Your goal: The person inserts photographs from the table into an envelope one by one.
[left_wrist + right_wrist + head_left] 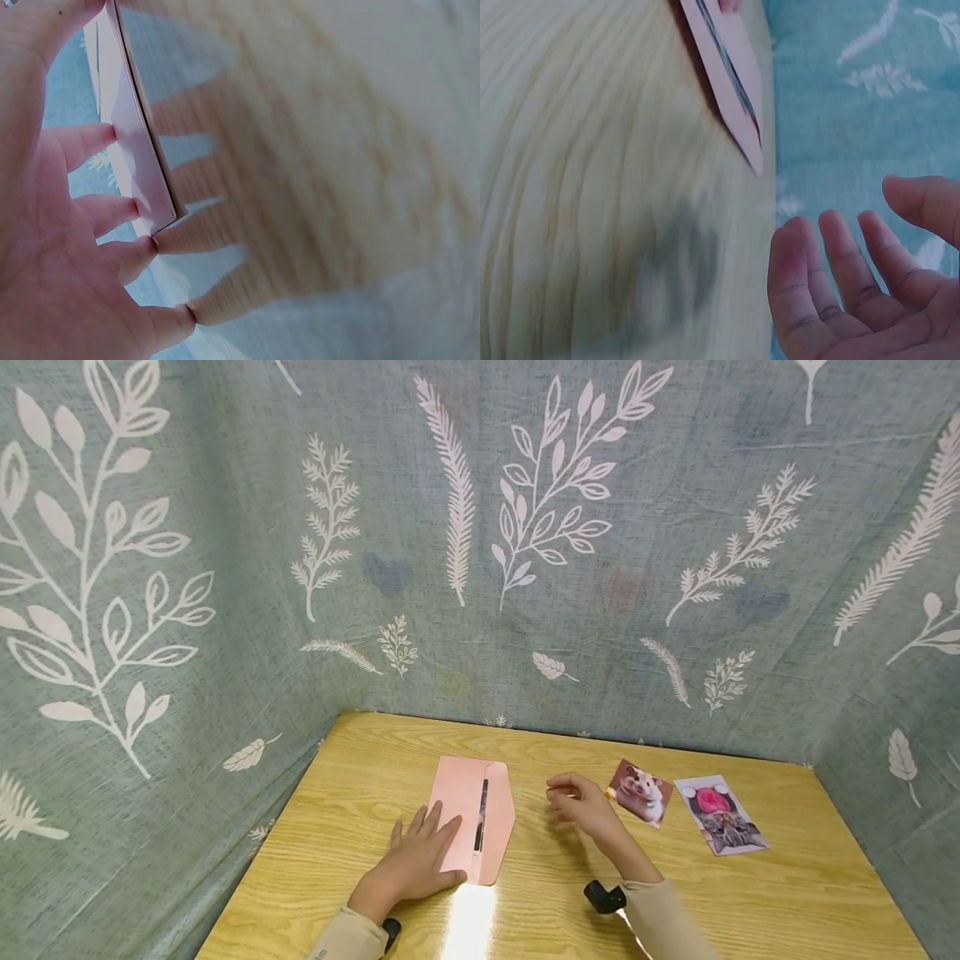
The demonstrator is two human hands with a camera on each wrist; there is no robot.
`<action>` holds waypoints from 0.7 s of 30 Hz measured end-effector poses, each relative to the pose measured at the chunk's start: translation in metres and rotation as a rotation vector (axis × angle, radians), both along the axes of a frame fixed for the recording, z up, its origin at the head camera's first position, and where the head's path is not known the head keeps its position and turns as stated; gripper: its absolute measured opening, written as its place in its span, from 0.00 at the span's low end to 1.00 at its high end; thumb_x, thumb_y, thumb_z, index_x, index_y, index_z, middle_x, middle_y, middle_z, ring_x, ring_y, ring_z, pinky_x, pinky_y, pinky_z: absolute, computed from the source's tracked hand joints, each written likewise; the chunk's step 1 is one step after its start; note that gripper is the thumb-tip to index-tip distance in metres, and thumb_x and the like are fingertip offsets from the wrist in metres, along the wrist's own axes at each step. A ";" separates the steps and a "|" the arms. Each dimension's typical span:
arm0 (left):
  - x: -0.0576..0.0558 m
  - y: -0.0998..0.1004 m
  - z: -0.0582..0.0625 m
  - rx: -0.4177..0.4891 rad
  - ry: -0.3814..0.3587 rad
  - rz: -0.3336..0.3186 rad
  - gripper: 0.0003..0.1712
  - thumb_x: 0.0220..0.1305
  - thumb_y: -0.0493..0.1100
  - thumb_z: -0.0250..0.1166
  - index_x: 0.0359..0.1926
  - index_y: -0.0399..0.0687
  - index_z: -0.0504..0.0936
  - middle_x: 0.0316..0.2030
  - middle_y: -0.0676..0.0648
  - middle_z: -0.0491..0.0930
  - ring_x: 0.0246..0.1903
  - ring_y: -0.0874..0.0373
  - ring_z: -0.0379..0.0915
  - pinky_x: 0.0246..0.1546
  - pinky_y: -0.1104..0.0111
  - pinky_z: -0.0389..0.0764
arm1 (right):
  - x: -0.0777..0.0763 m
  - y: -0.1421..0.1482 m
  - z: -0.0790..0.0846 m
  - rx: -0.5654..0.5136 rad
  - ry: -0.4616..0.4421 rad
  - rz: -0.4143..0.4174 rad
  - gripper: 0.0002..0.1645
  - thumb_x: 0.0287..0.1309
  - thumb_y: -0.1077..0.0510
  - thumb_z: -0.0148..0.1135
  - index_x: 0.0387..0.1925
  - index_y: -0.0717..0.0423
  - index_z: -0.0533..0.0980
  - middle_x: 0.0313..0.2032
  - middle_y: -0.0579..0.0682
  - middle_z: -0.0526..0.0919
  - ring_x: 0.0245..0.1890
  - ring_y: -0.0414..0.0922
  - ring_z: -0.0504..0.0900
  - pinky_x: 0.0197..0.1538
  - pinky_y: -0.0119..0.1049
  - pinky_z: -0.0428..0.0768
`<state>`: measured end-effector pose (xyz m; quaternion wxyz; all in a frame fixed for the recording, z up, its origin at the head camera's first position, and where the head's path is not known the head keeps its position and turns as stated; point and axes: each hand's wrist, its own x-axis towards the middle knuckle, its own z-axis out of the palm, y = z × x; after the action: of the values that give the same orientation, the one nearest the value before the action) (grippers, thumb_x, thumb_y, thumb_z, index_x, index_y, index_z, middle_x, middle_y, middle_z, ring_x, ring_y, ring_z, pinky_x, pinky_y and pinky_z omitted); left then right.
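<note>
A pink envelope (468, 785) lies on the table with its pointed flap open towards the right. In its slit a dark strip of what looks like a photo (482, 814) shows; most of that piece is hidden inside. My left hand (420, 860) rests on the envelope's left side, fingers spread and straight. In the left wrist view, those fingertips touch the envelope (139, 161) near its edge. To the right of the flap, my right hand (588, 810) hovers above the table with loosely bent fingers and nothing in them, as the right wrist view also shows.
Beyond my right hand lie a hamster photo (643, 793) and, farther right, a cat photo (722, 817). They rest on a wood-grain table (360, 777). Patterned grey-green cloth (420, 527) hangs at the back and along both sides.
</note>
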<state>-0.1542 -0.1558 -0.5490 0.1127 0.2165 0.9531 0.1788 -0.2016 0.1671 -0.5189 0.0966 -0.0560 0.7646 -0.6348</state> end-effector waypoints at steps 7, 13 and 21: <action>0.000 -0.001 0.000 -0.002 0.010 -0.003 0.51 0.63 0.71 0.61 0.78 0.52 0.58 0.77 0.34 0.44 0.74 0.32 0.37 0.63 0.28 0.41 | 0.004 0.036 0.006 0.091 0.028 -0.111 0.22 0.70 0.60 0.61 0.58 0.72 0.72 0.47 0.61 0.80 0.48 0.63 0.79 0.49 0.55 0.82; 0.001 0.000 -0.001 0.007 0.016 0.000 0.51 0.63 0.70 0.62 0.78 0.51 0.59 0.77 0.34 0.44 0.74 0.32 0.38 0.63 0.28 0.41 | 0.002 0.072 0.000 0.285 0.108 -0.201 0.20 0.69 0.60 0.61 0.57 0.69 0.74 0.50 0.62 0.80 0.49 0.58 0.80 0.46 0.46 0.82; 0.000 -0.001 -0.002 0.012 0.008 -0.001 0.51 0.63 0.70 0.62 0.78 0.52 0.58 0.77 0.34 0.44 0.74 0.32 0.37 0.63 0.28 0.40 | 0.002 0.113 -0.002 0.587 0.223 -0.271 0.22 0.70 0.58 0.61 0.58 0.70 0.74 0.56 0.71 0.76 0.54 0.68 0.76 0.54 0.60 0.76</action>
<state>-0.1539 -0.1568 -0.5509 0.1076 0.2183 0.9524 0.1838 -0.1995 0.2796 -0.5213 -0.0608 0.0073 0.9210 -0.3847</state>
